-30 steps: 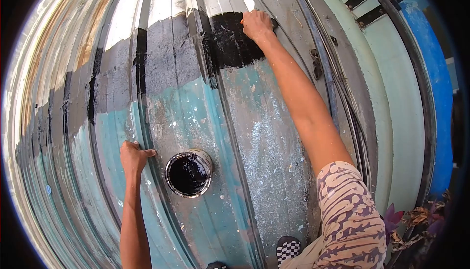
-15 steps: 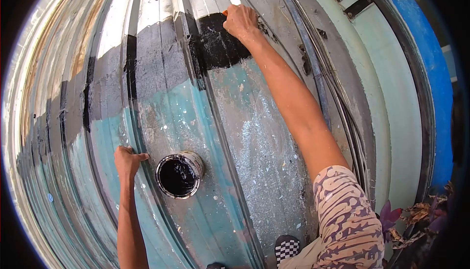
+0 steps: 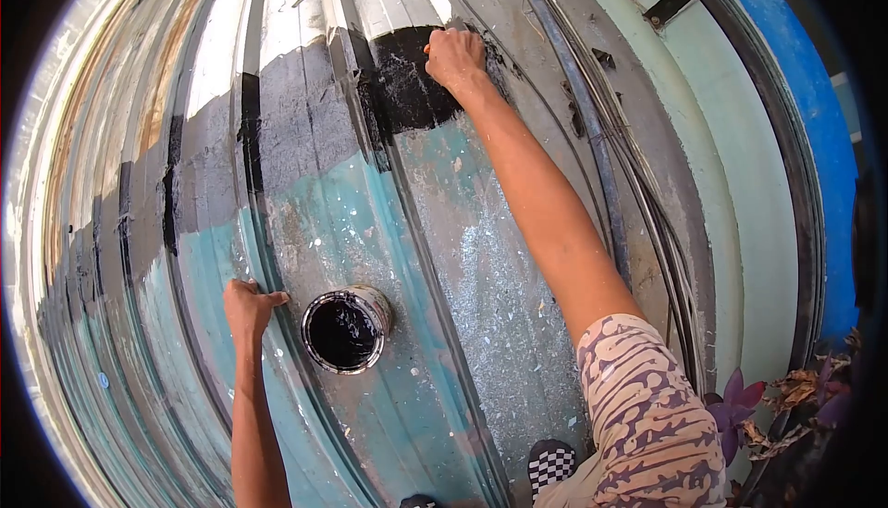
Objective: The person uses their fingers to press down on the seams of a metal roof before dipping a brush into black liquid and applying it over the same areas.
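My right hand [image 3: 456,59] is closed around what looks like an orange-handled paintbrush [image 3: 427,48]; only a bit of the handle shows and its head is hidden. It is over the upper right end of a wet black coating patch [image 3: 407,82] on the ribbed metal roof [image 3: 499,295]. Lower left, my left hand [image 3: 250,309] leans on the roof beside a raised rib, thumb stretched out and other fingers partly hidden, holding nothing. Just right of it stands an open can [image 3: 377,309] with glossy black coating [image 3: 342,334] inside and smears on its rim.
Along the right run a pipe [image 3: 592,129] and cables [image 3: 661,216], beside a pale green wall [image 3: 740,193]. A purple-leaved plant [image 3: 735,406] is at lower right. Checkered footwear [image 3: 552,464] shows at the bottom. Older grey-black coating [image 3: 296,115] bands the roof leftward.
My right hand has shifted slightly down over the black patch. The whole view has moved a little; my left hand stays on the roof and the can stays standing.
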A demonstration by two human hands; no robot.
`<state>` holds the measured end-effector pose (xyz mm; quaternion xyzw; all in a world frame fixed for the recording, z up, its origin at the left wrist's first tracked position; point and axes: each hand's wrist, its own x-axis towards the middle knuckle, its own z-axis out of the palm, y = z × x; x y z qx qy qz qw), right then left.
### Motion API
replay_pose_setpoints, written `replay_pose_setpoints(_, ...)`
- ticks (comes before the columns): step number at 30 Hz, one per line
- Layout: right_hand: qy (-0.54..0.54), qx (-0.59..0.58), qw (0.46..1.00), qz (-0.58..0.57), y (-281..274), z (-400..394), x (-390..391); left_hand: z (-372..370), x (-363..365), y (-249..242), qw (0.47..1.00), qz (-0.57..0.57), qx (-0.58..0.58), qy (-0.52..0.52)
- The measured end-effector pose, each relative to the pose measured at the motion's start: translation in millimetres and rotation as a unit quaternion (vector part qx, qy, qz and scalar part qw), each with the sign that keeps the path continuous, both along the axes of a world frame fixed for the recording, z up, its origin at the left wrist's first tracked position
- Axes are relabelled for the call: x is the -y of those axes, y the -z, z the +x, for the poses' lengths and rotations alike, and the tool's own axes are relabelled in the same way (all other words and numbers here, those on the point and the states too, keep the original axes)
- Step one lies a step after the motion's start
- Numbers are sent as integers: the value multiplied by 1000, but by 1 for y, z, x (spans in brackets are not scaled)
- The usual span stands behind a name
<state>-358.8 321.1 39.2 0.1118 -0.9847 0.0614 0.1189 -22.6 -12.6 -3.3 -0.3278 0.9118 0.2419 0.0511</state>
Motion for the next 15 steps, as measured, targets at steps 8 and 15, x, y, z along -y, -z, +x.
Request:
replay_pose_setpoints(8, 36, -20, 995, -96, -2, -26, 9, -1, 7, 7, 999, 15, 40, -14)
replay_pose_setpoints(15, 140, -44, 974, -170, -22, -69, -69, -2, 4, 2, 1000, -6, 20, -14)
